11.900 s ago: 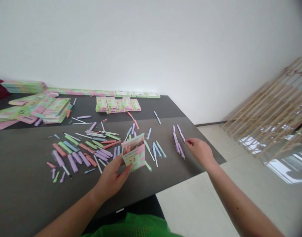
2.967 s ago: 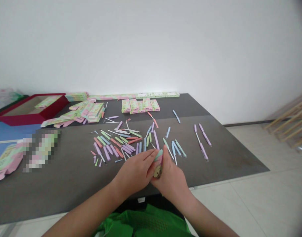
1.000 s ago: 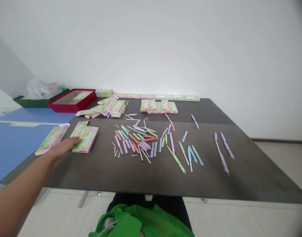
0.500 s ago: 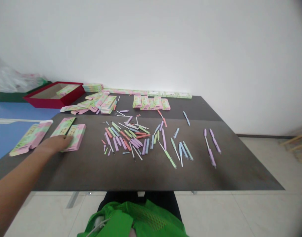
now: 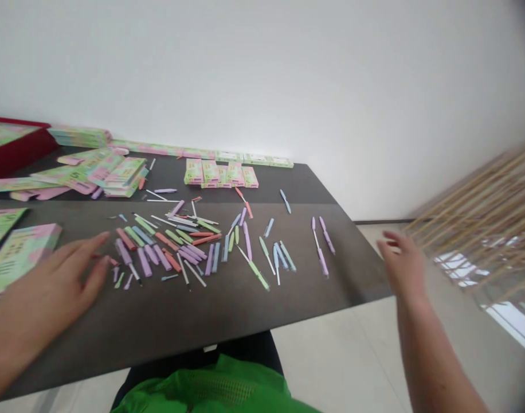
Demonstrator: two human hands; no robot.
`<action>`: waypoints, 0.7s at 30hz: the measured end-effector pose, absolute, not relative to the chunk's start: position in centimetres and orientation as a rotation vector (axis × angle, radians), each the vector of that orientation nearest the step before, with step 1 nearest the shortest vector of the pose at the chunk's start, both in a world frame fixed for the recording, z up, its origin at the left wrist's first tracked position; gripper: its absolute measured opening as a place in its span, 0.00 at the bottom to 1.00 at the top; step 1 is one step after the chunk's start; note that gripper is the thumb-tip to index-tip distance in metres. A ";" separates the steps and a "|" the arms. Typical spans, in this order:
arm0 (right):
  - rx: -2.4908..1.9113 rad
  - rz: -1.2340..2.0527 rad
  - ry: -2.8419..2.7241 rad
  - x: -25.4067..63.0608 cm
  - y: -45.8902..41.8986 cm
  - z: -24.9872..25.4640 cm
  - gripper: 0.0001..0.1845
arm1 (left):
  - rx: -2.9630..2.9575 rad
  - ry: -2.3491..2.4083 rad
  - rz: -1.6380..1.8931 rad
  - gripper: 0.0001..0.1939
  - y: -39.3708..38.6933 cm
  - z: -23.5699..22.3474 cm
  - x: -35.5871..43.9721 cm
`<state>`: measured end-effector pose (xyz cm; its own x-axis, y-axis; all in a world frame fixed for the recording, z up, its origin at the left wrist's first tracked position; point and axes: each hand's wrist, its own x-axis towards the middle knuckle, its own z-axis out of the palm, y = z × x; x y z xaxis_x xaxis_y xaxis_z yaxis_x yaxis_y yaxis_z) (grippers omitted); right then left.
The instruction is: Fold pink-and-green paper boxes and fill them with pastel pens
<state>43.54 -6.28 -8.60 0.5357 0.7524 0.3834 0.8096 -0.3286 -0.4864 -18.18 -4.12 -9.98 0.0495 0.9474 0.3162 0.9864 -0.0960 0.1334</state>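
My left hand (image 5: 60,287) is over the left part of the table, thumb and fingers apart, holding nothing. Its fingertips point at scattered pen parts, closest to a purple pen barrel (image 5: 125,252) and small clips and tips. A pink-and-green pen box (image 5: 28,246) lies just behind that hand, partly covered by it. Beyond the table's right edge hangs my right hand (image 5: 402,264), slightly blurred, its fingers loosely bent with a gap and nothing seen in them. Nearest to it are two purple pens (image 5: 322,246). White refills (image 5: 196,274) lie among the colored barrels.
A dark table (image 5: 228,312) carries everything. Small pen boxes (image 5: 222,173) stand at its back, with flattened cartons (image 5: 77,175) to the left. A red tray (image 5: 22,150) sits at the far left. Wooden poles (image 5: 473,218) lean on the right.
My view has turned right. My left hand has let go of the pen box and moved toward the pen parts. My right hand has come into view at the right.
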 end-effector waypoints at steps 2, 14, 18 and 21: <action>-2.190 -0.016 -1.325 43.7 -4.4 -11.0 0.25 | -2.324 -1.902 -0.451 0.26 -4.7 -10.7 -14.7; -2.225 0.112 -1.754 38.8 4.0 -18.4 0.36 | -3.165 -0.998 -0.635 0.29 -3.6 -15.8 8.6; -2.201 0.134 -1.855 36.5 4.2 -19.1 0.35 | -3.152 -1.012 -0.543 0.26 -2.7 -17.0 11.1; -2.186 0.122 -1.884 34.6 4.1 -19.5 0.35 | -3.097 -1.052 -0.469 0.24 -1.9 -17.3 10.9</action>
<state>34.58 4.14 -19.47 0.1591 0.9822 0.1002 0.9611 -0.1308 -0.2433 10.91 -1.87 -17.29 0.7587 0.6157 0.2127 0.5698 -0.7855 0.2416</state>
